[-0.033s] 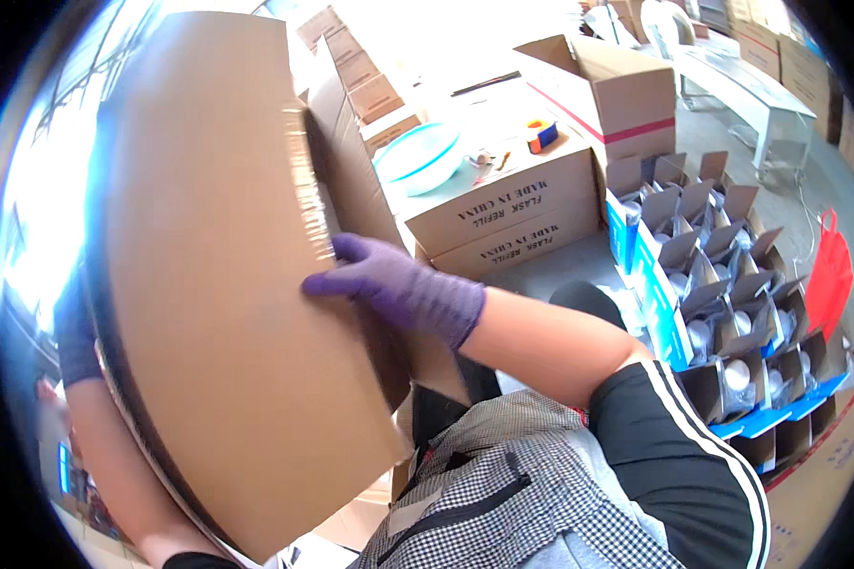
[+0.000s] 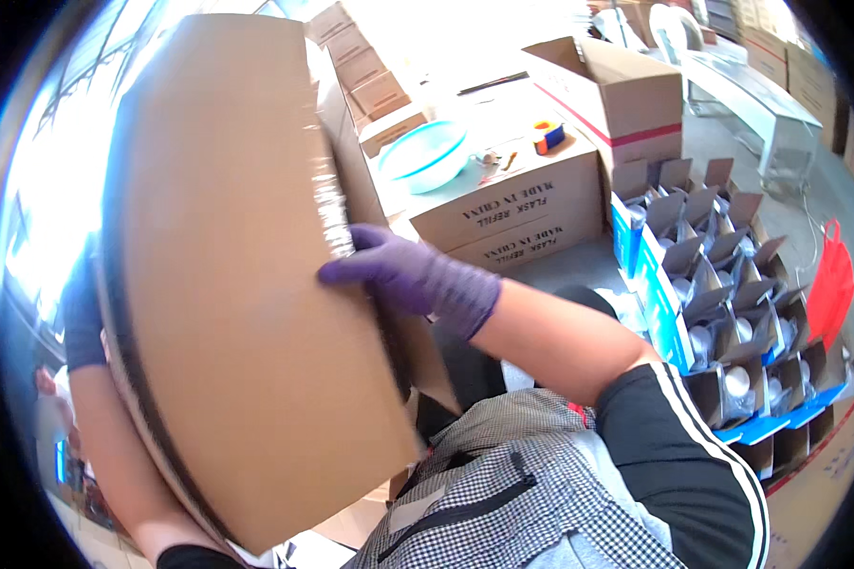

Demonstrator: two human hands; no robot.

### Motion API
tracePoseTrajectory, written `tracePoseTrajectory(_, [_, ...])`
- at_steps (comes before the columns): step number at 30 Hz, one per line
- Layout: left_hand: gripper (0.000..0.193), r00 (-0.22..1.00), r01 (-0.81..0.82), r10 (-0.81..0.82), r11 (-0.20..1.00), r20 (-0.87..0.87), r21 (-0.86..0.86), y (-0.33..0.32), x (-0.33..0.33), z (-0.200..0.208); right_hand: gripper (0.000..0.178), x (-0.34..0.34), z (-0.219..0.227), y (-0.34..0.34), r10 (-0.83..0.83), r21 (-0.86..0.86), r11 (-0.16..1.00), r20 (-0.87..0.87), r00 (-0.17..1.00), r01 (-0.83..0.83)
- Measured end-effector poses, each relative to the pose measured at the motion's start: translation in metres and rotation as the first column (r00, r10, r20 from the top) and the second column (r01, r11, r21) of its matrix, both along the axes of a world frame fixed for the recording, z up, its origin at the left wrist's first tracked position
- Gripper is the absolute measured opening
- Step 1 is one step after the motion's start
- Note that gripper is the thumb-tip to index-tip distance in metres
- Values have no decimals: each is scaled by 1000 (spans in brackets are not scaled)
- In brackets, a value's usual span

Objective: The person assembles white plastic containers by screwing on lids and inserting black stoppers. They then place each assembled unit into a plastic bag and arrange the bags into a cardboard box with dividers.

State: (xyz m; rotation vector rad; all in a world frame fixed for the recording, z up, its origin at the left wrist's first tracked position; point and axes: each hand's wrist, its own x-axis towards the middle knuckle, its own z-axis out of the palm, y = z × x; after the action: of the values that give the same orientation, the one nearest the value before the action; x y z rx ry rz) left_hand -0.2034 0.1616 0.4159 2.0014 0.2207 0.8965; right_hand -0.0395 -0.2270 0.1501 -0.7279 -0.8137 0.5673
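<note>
A large brown cardboard box [image 2: 247, 284] is held up on its side before me, its broad plain face toward me and tape shining along the right edge. My right hand [image 2: 389, 275], in a purple knit glove, grips that edge, thumb and a finger on the broad face and the rest behind a side. At the box's left side, my gloved left hand [image 2: 83, 318] holds it; glare and the box hide most of its fingers. A loose flap [image 2: 432, 370] stands out beneath my right wrist.
Stacked cartons form a surface with a light blue basin [image 2: 425, 156] and a tape roll [image 2: 547, 136]. An open carton [image 2: 636, 104] stands behind. At right, partitioned boxes [image 2: 721, 275] hold several wrapped round-topped items beside a red bag [image 2: 830, 284]. A white bench [image 2: 754, 104] stands farther back.
The cardboard box and my right hand have shifted slightly to the right in the picture. Both hands keep their places on the box.
</note>
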Motion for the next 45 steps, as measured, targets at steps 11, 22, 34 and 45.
tracePoseTrajectory(11, [57,865,-104,245,942,-439,320,21,157,-112,18,111,40,-57,-477,-195,852,90,874,485])
tracePoseTrajectory(22, [63,993,8,100,423,-55,906,-182,-10,-215,34,92,22,74,-486,63,867,-119,866,495])
tracePoseTrajectory(34, [51,874,399,-205,821,441,-408,-80,60,-162,87,68,-95,186,-170,-610,640,481,860,468])
tracePoseTrajectory(45, [45,911,286,-129,881,392,-376,-41,114,-113,63,127,-94,97,-144,-465,814,419,897,348])
